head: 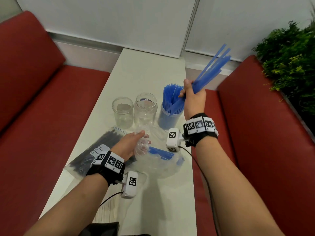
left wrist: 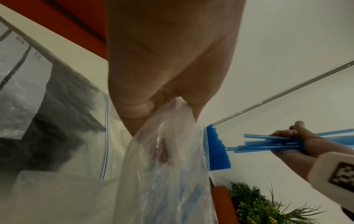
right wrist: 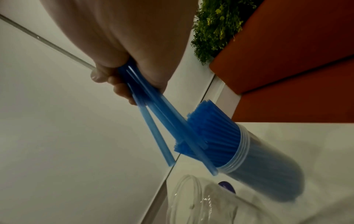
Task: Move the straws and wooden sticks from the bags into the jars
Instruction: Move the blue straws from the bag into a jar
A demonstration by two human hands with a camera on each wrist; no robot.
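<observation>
In the head view, the right hand at centre right grips a bundle of blue straws above the nearly full jar; the left hand, lower centre, pinches the clear bag.

The left wrist view shows fingers curled tight on soft, slippery plastic.

The right wrist view shows the fist closed mid-length on the straws; they look light, stiff and prone to splay, so a middle grip suits.

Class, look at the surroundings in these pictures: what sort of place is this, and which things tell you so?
Probably a café or canteen booth: red cushioned benches flank a narrow white table against a plain wall, with a green plant behind one bench.
</observation>
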